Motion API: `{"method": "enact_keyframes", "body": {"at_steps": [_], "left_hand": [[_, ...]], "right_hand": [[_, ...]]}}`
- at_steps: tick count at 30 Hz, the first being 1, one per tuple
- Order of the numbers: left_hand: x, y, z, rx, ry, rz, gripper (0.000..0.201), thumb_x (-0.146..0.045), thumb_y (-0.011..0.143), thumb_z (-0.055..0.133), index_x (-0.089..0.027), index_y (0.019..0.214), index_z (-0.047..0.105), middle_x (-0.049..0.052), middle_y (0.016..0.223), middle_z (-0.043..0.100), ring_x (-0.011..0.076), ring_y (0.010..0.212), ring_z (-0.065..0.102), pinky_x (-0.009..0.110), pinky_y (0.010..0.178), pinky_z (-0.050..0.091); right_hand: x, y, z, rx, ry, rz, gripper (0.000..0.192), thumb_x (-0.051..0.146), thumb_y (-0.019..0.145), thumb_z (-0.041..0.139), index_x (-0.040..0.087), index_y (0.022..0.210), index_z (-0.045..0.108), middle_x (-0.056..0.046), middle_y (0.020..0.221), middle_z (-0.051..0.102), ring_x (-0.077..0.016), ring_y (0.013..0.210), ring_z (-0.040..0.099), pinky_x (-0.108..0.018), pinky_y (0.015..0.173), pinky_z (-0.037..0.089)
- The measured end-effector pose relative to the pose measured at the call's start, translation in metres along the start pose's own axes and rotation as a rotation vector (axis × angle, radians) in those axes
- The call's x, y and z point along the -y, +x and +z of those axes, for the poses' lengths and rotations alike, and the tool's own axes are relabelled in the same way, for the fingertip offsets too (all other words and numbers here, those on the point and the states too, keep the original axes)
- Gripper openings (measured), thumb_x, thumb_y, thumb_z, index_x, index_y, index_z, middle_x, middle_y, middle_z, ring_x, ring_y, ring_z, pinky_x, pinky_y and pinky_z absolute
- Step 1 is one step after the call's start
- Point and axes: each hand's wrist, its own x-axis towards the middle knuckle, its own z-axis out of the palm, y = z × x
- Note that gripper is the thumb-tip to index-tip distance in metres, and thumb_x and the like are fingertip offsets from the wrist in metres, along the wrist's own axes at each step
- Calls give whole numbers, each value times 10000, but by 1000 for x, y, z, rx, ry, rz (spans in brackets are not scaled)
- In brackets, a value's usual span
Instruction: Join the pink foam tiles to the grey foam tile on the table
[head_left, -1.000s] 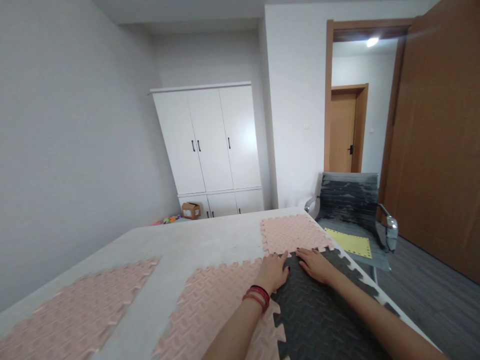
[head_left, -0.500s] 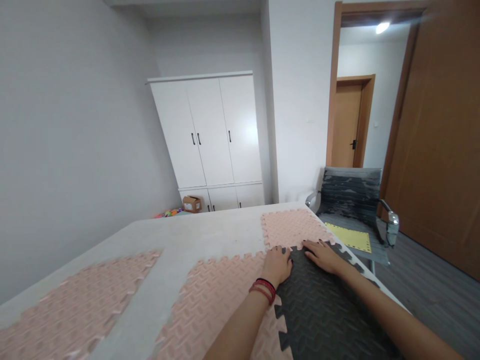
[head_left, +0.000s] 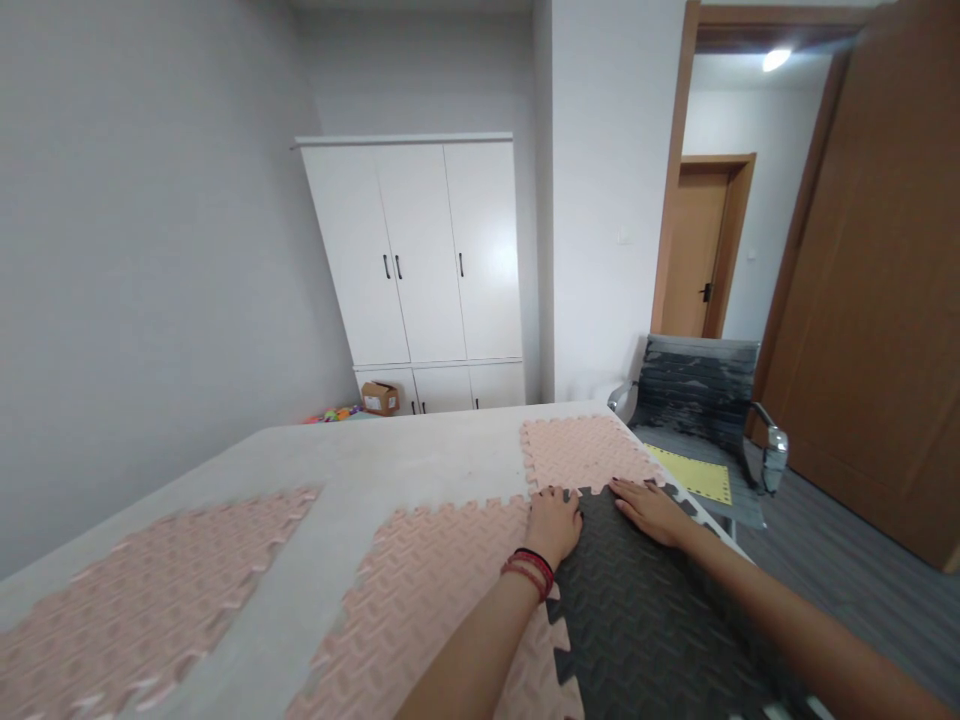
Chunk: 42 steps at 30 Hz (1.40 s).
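Both lie unclenched: your left grip (head_left: 555,525) over the seam of the black mat (head_left: 645,620) and the pink mat (head_left: 442,580) beside it, your right grip (head_left: 652,513) on the black mat near the right edge of the table (head_left: 420,455).

Ceiling lamp (head_left: 776,60): flaring white through the doorway (head_left: 673,170)
Cabinet (head_left: 409,250): soft glare on its right-hand side
Left wall (head_left: 150,250): dim grey
Surface (head_left: 420,450): evenly lit, stretched by wide-angle distortion
Pink mat (head_left: 150,600) along the surface's left edge: blurred
Black mat (head_left: 645,620): faint sheen
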Motion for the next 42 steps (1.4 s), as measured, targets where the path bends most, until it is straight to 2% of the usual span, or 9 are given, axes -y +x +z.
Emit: {"method": "enact_keyframes", "body": {"at_steps": [5, 9, 15, 22, 27, 31, 35, 38, 42], "left_hand": [[0, -2, -3, 7, -6, -3, 436, -366, 867, 321, -222, 1258, 451, 160, 1144, 556, 297, 1025, 514, 437, 790, 413], [0, -1, -2, 8, -13, 6, 437, -363, 866, 325, -216, 1259, 450, 162, 1149, 551, 300, 1036, 506, 441, 795, 414], [0, -3, -4, 14, -11, -4, 446, -369, 867, 315, -213, 1264, 447, 169, 1162, 543, 303, 1043, 495, 446, 804, 409], [-3, -4, -7, 42, -33, -52, 466, -357, 859, 312, -191, 1275, 440, 204, 1195, 524, 323, 1087, 475, 475, 828, 392], [-11, -3, -10, 89, -85, -105, 487, -318, 840, 327, -145, 1279, 447, 284, 1246, 487, 390, 1119, 467, 539, 810, 382], [-9, -4, -10, 126, -167, -123, 551, -386, 834, 362, -121, 1315, 410, 310, 1323, 408, 426, 1222, 381, 600, 883, 330], [9, -8, -11, 182, -323, -56, 635, -540, 785, 475, -170, 1300, 437, 222, 1360, 414, 370, 1281, 335, 577, 985, 297], [31, -15, -19, 206, -487, -3, 522, -532, 817, 479, -198, 1218, 501, 117, 1285, 514, 251, 1178, 473, 491, 986, 371], [83, -41, -46, 141, -659, -38, 379, -442, 894, 388, -219, 1172, 517, 70, 1172, 594, 164, 1008, 575, 393, 909, 458]], "right_hand": [[-28, -9, 4, -86, -83, 109, 575, 495, 904, 188, 193, 1335, 421, -79, 1413, 405, -223, 1326, 317, -501, 1082, 218], [-36, -11, 8, -70, -94, 132, 588, 462, 909, 158, 154, 1350, 398, -97, 1417, 397, -206, 1319, 331, -449, 1066, 275], [-44, -8, 6, -51, -104, 205, 575, 476, 901, 169, 189, 1310, 452, -80, 1382, 450, -244, 1298, 363, -527, 1042, 282], [-68, -10, 7, -66, -120, 264, 552, 423, 899, 178, 154, 1263, 495, -102, 1335, 502, -252, 1205, 478, -464, 1005, 356], [-38, 1, 4, -76, -181, 219, 557, 392, 892, 218, 85, 1290, 458, -173, 1316, 502, -284, 1220, 458, -482, 1006, 342], [-2, 5, 23, -95, -130, 79, 578, 421, 908, 183, 117, 1355, 386, -116, 1412, 400, -221, 1305, 355, -411, 1066, 299], [8, 5, 32, -76, -111, 56, 578, 416, 901, 208, 109, 1354, 392, -114, 1418, 390, -223, 1309, 347, -419, 1079, 285], [3, 6, 32, -83, -106, 65, 568, 399, 898, 210, 108, 1339, 418, -113, 1404, 413, -225, 1298, 366, -415, 1081, 287], [-1, 6, 35, -116, -99, 52, 561, 397, 895, 222, 116, 1335, 427, -110, 1397, 423, -220, 1294, 373, -405, 1073, 302]]}}
